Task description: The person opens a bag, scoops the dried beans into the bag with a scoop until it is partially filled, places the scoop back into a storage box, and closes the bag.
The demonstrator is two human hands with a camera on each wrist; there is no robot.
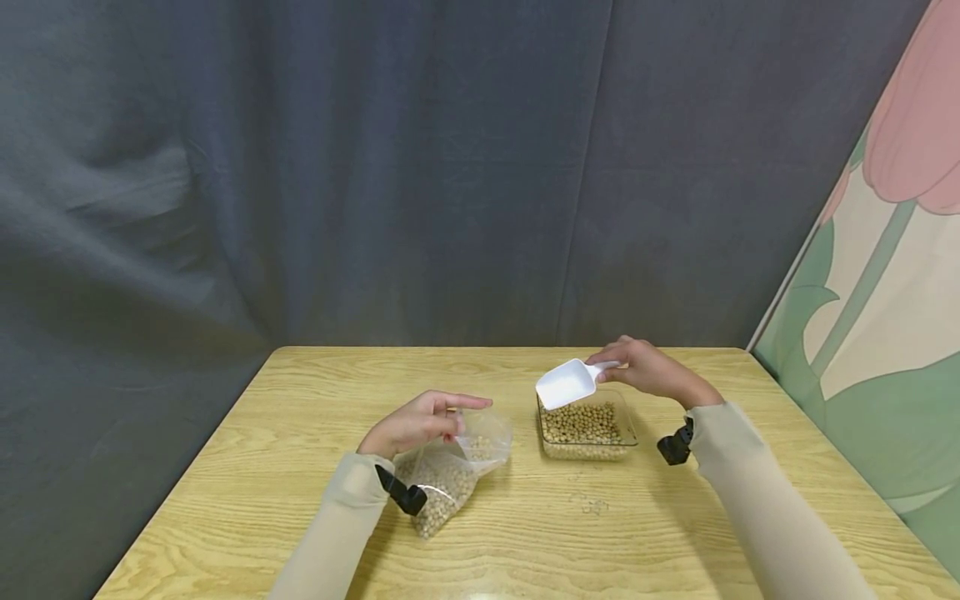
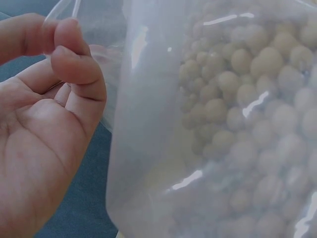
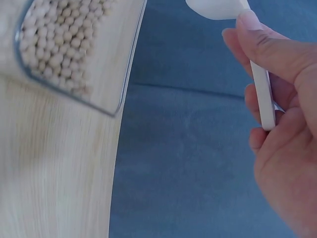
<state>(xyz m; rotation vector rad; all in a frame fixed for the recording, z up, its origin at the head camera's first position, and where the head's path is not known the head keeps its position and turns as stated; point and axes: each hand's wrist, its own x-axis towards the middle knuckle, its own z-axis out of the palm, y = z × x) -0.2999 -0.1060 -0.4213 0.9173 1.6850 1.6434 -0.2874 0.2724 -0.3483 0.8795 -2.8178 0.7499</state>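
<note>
A white scoop (image 1: 566, 384) is tilted above a clear rectangular container (image 1: 588, 452) partly filled with round tan beans (image 1: 581, 423). My right hand (image 1: 647, 367) grips the scoop's handle (image 3: 263, 94), thumb on top and fingers curled round it. To the left, a clear plastic bag (image 1: 480, 450) of the same kind of beans (image 2: 267, 64) leans on the table. My left hand (image 1: 416, 425) pinches the bag's upper edge between thumb and curled fingers, with the index finger stretched out. The inside of the scoop looks white, with no beans visible on it.
The wooden table (image 1: 300, 433) has a dark grey-blue curtain (image 1: 420, 183) behind it. A wall panel (image 1: 862, 333) painted with flowers stands along the right side. Faint small marks (image 1: 595, 505) lie on the tabletop in front of the container.
</note>
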